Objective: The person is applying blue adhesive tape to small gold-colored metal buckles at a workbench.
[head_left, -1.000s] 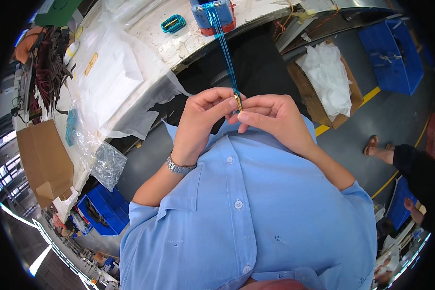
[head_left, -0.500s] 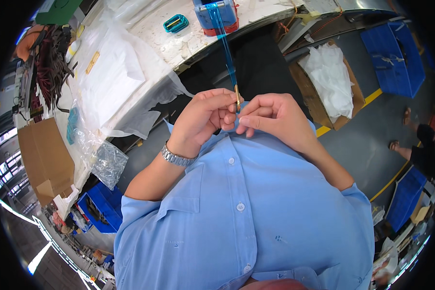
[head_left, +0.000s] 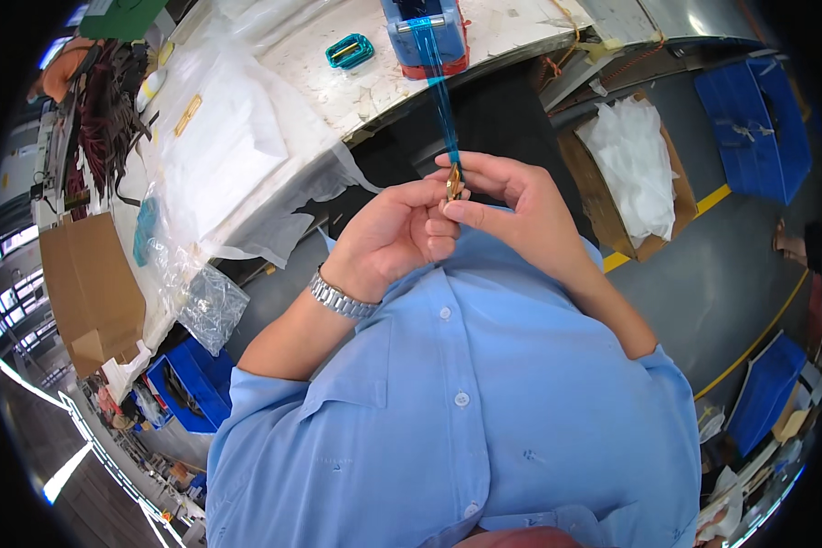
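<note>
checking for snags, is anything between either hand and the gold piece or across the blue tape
Nothing visible: the left hand pinches the gold piece, the right hand is right at it, and the blue tape runs to the dispenser with nothing crossing it.

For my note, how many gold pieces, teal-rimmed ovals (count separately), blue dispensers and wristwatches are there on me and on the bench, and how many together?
Gold pieces: 2
Teal-rimmed oval: 1
Blue dispenser: 1
Wristwatch: 1
Total: 5
</note>
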